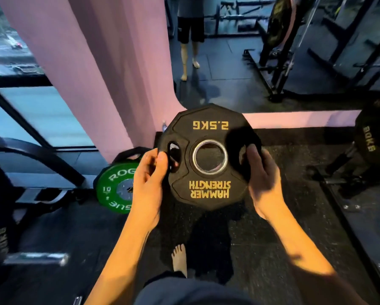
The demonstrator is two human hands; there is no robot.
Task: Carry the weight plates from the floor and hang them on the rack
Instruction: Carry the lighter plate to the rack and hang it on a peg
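A black 2.5 kg weight plate (208, 119) with yellow lettering and a steel-ringed centre hole is held in the air in front of me, its text upside down. My left hand (150, 183) grips its left edge, thumb at the left grip slot. My right hand (262, 177) grips its right edge, thumb over the right slot. A green 10 kg plate (116, 188) stands on the floor, leaning by the pink pillar. A black plate (369, 137) hangs on a rack at the right.
A pink pillar (101, 69) rises ahead left, with a mirror behind showing a standing person (190, 31). A dark machine frame (30, 155) and a steel peg (37, 258) are at the left. Black rubber floor (261, 249) lies below, my bare foot (179, 258) on it.
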